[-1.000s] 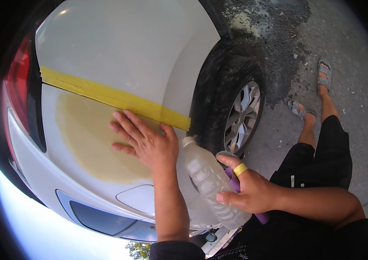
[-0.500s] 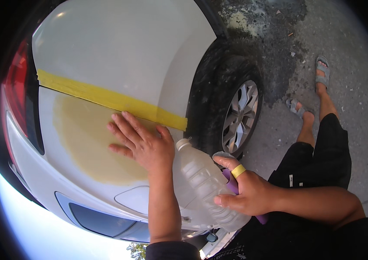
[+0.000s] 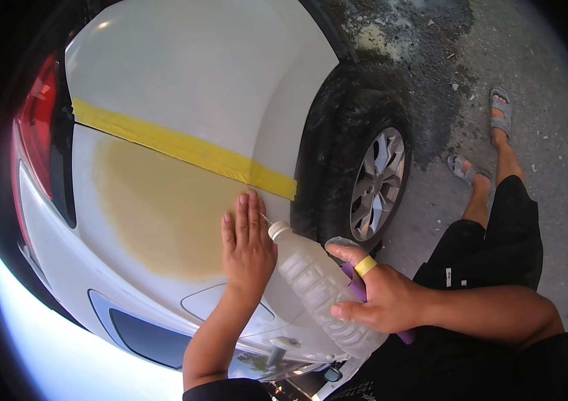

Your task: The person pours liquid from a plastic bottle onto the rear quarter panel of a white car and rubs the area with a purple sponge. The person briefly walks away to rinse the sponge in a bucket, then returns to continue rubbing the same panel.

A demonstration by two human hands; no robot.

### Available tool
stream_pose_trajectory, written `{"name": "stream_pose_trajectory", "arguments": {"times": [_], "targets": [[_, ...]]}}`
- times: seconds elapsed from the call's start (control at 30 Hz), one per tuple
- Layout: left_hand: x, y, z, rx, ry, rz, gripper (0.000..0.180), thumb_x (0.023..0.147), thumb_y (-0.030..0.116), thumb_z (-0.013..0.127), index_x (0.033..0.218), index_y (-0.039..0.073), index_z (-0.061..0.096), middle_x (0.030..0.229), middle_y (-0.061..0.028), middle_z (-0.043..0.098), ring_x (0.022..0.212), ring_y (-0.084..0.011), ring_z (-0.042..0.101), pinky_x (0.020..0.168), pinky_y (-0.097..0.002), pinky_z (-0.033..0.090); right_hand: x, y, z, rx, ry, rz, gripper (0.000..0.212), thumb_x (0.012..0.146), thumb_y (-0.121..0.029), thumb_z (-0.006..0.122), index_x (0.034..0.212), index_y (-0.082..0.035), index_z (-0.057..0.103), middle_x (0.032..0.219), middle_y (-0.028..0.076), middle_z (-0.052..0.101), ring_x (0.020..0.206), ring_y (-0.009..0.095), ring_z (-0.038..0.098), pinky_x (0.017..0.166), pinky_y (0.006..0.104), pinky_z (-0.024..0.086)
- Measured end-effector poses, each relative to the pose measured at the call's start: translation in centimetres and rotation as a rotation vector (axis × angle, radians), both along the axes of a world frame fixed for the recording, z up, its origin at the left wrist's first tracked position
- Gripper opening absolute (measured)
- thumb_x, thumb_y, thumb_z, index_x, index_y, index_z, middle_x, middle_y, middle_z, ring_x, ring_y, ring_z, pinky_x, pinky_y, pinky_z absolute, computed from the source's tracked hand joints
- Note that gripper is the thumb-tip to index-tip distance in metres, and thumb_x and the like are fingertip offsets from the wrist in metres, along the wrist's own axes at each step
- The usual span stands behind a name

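Observation:
My left hand lies flat on the white car's rear panel, its fingers stretched out, at the right edge of a tan filler patch. Above its fingertips a strip of yellow masking tape runs across the panel along a seam. In my right hand is a cloudy translucent plastic bottle, tilted with its neck toward my left hand. A thin squirt of liquid shows at the bottle's mouth. Between that hand and the bottle is a purple piece, mostly hidden; its kind I cannot make out. Yellow tape wraps my right thumb.
The rear wheel and dark wheel arch are to the right of the panel. A red tail light is at the far left. Below the patch is the fuel flap. Wet, stained pavement lies beyond my sandalled feet.
My left hand has slid right across the filler patch to its edge, and its fingers have come closer together. The right hand still holds the bottle in nearly the same place.

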State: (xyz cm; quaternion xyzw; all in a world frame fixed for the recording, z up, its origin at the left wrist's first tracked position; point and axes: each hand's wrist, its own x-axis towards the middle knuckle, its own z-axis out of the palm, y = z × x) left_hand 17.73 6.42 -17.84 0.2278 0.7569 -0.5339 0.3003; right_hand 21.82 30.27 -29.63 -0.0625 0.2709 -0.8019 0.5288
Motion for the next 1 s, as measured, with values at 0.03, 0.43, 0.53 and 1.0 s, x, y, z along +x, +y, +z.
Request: {"name": "stream_pose_trajectory", "arguments": {"times": [0.03, 0.43, 0.53, 1.0], "targets": [[0.6, -0.2, 0.3, -0.011, -0.020, -0.032, 0.058, 0.093, 0.023, 0.046, 0.146, 0.002, 0.044, 0.157, -0.0097, 0.035, 0.150, -0.0244, 0.023, 0.121, -0.0485, 0.012, 0.1, -0.1, 0.1, 0.001, 0.005, -0.002, 0.086, 0.085, -0.029, 0.071, 0.150, -0.001, 0.022, 0.122, 0.032, 0.057, 0.114, 0.041, 0.059, 0.098, 0.0432, 0.046], [-0.3, -0.1, -1.3, -0.093, -0.022, -0.205, 0.064, 0.095, 0.031, 0.038, 0.147, -0.005, 0.037, 0.157, -0.0183, 0.031, 0.150, -0.0312, 0.023, 0.122, -0.0470, 0.014, 2.5, -2.0, 0.1, 0.062, 0.094, -0.228, 0.087, 0.085, -0.028, 0.071, 0.150, 0.000, 0.022, 0.125, 0.029, 0.057, 0.114, 0.036, 0.060, 0.097, 0.0424, 0.047], [0.5, -0.6, -1.4, -0.078, -0.064, -0.242, 0.062, 0.095, 0.031, 0.037, 0.146, -0.005, 0.039, 0.156, -0.0192, 0.034, 0.149, -0.0321, 0.024, 0.122, -0.0454, 0.016, 2.8, -2.1, -0.1, 0.051, 0.055, -0.180, 0.087, 0.085, -0.028, 0.071, 0.150, 0.001, 0.022, 0.126, 0.028, 0.056, 0.115, 0.034, 0.059, 0.098, 0.0413, 0.046], [0.4, -0.4, 2.6, 0.107, -0.031, 0.001, 0.074, 0.087, 0.038, 0.056, 0.150, 0.005, 0.038, 0.161, -0.0070, 0.029, 0.151, -0.0229, 0.020, 0.122, -0.0468, 0.011, 3.6, -2.6, 0.5, -0.049, -0.001, -0.099, 0.090, 0.086, -0.028, 0.076, 0.150, 0.001, 0.020, 0.136, 0.021, 0.047, 0.119, 0.027, 0.054, 0.103, 0.0392, 0.042]]}}
